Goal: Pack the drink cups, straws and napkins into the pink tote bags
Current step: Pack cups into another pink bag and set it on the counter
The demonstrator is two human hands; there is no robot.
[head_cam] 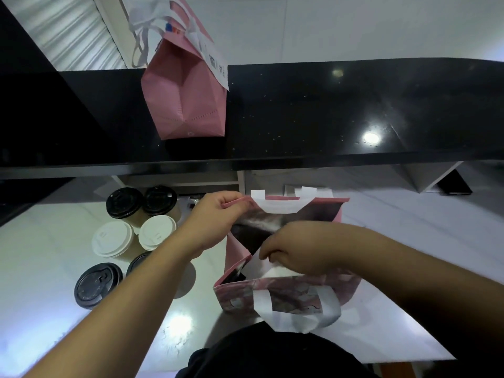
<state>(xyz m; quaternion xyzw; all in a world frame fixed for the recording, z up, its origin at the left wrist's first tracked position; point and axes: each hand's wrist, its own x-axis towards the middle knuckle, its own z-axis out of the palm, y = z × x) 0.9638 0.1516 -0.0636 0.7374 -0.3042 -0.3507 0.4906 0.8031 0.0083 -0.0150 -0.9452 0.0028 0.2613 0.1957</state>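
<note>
Head view, frame centre: your left hand (218,211) and right hand (294,248) pinch opposite rims, spreading the pink tote bag (237,252) for cups (113,238).

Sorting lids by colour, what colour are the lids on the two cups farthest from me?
Black, both far lids, seen from the head view.

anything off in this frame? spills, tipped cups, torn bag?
Nothing stands out. The six lidded cups stand upright in a cluster on the white counter, no spill visible. The left hand and right hand pinch the open tote at its rim; no tears show. A second tote stands on the black ledge.
</note>
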